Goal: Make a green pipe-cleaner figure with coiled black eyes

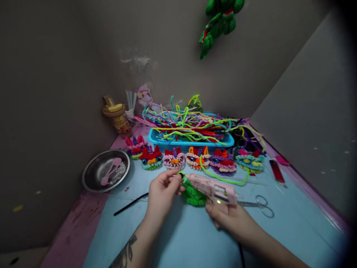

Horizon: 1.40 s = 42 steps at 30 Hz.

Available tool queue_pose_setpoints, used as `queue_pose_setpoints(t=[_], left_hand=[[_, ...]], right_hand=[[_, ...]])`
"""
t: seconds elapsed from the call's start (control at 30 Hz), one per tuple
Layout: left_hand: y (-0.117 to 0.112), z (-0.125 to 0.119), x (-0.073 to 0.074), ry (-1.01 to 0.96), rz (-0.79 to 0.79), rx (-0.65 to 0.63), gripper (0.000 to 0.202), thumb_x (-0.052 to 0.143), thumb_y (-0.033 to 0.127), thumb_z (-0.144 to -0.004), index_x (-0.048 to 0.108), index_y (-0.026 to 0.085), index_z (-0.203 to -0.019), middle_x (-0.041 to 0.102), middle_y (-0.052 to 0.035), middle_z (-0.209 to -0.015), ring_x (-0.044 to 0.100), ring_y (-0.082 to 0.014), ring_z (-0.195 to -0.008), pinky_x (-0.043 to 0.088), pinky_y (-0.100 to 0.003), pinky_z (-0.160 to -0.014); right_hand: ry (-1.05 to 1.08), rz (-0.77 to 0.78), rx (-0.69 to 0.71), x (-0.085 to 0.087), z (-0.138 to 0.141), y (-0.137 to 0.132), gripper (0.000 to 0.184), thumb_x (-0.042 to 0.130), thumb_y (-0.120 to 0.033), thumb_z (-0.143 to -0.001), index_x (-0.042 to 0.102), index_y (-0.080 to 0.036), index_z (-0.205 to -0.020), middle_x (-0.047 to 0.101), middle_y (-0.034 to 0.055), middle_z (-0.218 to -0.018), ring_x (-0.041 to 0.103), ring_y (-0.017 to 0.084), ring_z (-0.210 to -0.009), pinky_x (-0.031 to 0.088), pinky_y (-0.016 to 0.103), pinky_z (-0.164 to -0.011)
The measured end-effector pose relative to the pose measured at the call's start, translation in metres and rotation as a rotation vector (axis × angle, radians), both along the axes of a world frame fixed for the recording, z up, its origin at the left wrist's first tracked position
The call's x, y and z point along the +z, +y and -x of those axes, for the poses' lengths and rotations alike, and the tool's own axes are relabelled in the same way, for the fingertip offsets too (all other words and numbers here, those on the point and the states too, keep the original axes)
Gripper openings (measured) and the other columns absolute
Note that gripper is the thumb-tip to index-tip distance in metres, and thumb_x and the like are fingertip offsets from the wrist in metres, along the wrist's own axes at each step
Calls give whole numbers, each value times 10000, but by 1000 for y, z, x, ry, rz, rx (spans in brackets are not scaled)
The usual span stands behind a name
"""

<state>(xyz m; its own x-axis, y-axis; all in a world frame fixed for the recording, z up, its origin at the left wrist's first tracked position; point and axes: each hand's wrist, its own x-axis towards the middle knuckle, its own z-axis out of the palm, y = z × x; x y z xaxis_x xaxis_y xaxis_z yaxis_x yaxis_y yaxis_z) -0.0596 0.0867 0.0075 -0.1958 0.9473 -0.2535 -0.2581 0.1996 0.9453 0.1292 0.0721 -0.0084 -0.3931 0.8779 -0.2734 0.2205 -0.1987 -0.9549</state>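
Observation:
My right hand (223,214) is wrapped round the grip of a pink hot glue gun (213,186), whose small light glows green. Its nozzle points left, at a small green-and-black piece (181,175). Between its thumb and fingers my left hand (166,186) pinches that piece; whether the nozzle touches it I cannot tell. Just below the glue gun is a green fuzzy shape (193,195) of pipe cleaner, partly covered by the gun and my left fingertips. A black stick (129,204) lies left of my left wrist.
Behind my hands stand several colourful pipe-cleaner heads (174,160) in a row. A blue tray (192,143) heaped with pipe cleaners is farther back. Left are a metal bowl (92,175) and a lidded cup (118,121); right, scissors (259,206) and a red strip (276,171).

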Motion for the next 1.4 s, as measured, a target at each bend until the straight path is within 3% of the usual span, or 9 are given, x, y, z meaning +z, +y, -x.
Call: queue_pose_setpoints(t=[0.23,0.6,0.7,0.83,0.97,1.1,1.2,1.3,1.4], left_hand=[[0,1,1,10,-9,-11,368,731,354,-659,652,94,-908,658,-15,-564,576,-100,-480,443,-188,-469],[0,1,3,29,-2,-20,343,722,339,-654,660,84,-876,643,-10,-544,572,-96,-473,440,-184,-462],[-1,1,5,36,3,-32,315,722,325,-642,663,89,-842,635,-7,-524,573,-102,-465,434,-188,-456],[-2,-2,4,78,-19,-107,272,703,316,-650,670,101,-813,636,-6,-521,577,-109,-455,432,-198,-458],[-6,4,8,178,-47,-267,221,683,288,-672,696,109,-799,637,-13,-513,592,-122,-471,430,-204,-464],[-29,42,35,315,-95,-88,207,697,290,-681,707,121,-799,676,-29,-599,626,-134,-520,455,-204,-481],[-66,77,69,340,-191,222,243,723,324,-685,707,147,-850,689,-21,-633,637,-126,-549,471,-189,-490],[-104,93,100,314,-314,448,258,743,306,-680,706,183,-904,699,-1,-651,628,-106,-537,492,-185,-516],[-129,88,119,356,-345,468,236,751,295,-671,716,190,-879,693,5,-623,623,-103,-532,492,-176,-511]], right_hand=[[-4,15,-18,-3,0,0,373,613,-535,-754,591,-175,-847,458,-44,-513,421,92,-452,401,209,-416],[48,-14,-33,-11,-3,-1,466,609,-543,-769,555,-175,-1051,474,-48,-534,425,92,-430,384,210,-399],[79,9,-57,-16,-5,-1,424,609,-553,-769,588,-165,-939,503,-29,-529,442,94,-430,370,209,-403],[312,47,-7,-8,-1,0,440,593,-577,-773,585,-147,-681,514,8,-547,447,87,-444,323,206,-406],[686,139,-168,17,6,-4,404,699,-477,-710,621,-201,-994,566,24,-712,529,136,-581,419,238,-481],[697,257,-215,34,12,-12,475,823,-351,-556,651,-202,-972,622,91,-978,593,236,-867,495,351,-715],[577,264,-155,32,35,-21,381,819,-384,-573,670,-159,-843,646,72,-823,595,205,-792,463,349,-771],[501,238,-23,25,87,-37,357,783,-420,-593,653,-139,-770,625,37,-705,555,160,-668,426,277,-641],[466,165,125,19,156,-60,347,713,-471,-618,605,-144,-667,562,-6,-591,472,110,-535,361,228,-527]])
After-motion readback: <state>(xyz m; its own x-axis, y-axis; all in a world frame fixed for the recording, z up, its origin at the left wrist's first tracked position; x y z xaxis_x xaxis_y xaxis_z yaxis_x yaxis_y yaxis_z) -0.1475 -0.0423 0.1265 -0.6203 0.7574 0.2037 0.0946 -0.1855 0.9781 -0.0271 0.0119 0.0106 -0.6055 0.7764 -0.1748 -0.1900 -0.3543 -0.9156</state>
